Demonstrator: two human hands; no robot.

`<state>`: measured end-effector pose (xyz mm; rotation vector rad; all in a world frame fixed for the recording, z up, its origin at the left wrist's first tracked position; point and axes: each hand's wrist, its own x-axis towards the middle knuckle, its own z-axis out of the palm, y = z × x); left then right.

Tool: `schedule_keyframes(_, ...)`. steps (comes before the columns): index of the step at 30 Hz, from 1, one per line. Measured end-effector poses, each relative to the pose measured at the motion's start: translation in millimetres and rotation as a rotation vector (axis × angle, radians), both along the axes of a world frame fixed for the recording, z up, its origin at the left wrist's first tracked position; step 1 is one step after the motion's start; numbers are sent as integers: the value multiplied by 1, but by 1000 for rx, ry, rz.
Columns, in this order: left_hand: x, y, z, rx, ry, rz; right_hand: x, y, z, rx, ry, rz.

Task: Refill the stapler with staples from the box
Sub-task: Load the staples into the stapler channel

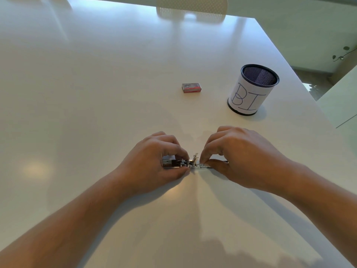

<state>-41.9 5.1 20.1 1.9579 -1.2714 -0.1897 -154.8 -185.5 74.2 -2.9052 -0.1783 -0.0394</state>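
Note:
A small metal stapler (193,163) lies flat and opened out on the white table (96,113), its hinge showing between my hands. My left hand (154,161) pinches the left half between thumb and fingers. My right hand (239,155) pinches the right half, which its fingers mostly hide. A small grey and red staple box (191,88) lies shut on the table, well beyond the hands and apart from them.
A black mesh pen cup (253,89) wrapped in white paper marked "BI" stands at the right, behind my right hand. A white chair back (191,8) shows at the far table edge. The table's right edge runs diagonally past the cup.

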Motion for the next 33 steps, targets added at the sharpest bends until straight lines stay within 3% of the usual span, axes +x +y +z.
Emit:
schedule_keyframes(11,0,1,-3,-1,1,3,-14,15,-7,-186,-95,16)
schedule_keyframes(28,0,0,-3,5,-21,8,-47,-14,-9,-91,-103,-196)
schedule_keyframes(33,-1,0,-4,-4,-29,0,-50,-18,-19,165,-126,-252)
